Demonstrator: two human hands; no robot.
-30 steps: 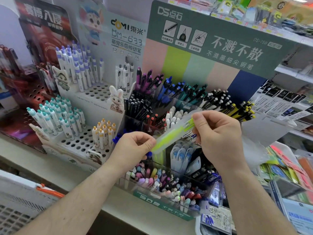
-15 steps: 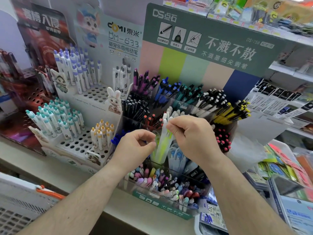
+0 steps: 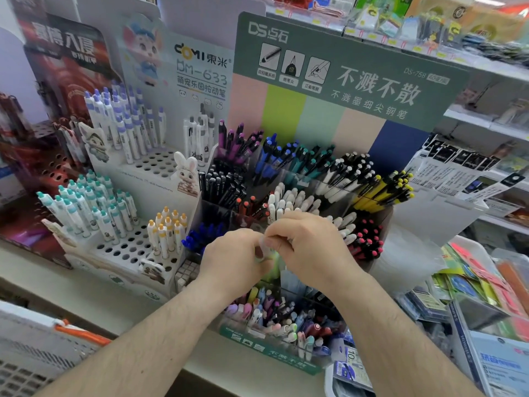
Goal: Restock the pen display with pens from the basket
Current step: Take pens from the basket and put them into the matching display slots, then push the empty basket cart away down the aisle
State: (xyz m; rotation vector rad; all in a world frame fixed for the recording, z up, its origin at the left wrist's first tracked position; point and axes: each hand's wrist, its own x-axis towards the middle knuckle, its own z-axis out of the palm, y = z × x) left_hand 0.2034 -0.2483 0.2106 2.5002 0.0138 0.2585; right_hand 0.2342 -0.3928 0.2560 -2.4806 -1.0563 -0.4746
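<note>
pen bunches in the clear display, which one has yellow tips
The black-and-yellow pens at the far right of the back row, beside the black-and-white pens. Every other bunch is tipped in purple, blue, teal, white, red or pink.

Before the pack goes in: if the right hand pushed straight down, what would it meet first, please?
Probably the clear compartment below the right hand and green pen pack; depth is uncertain.
</note>
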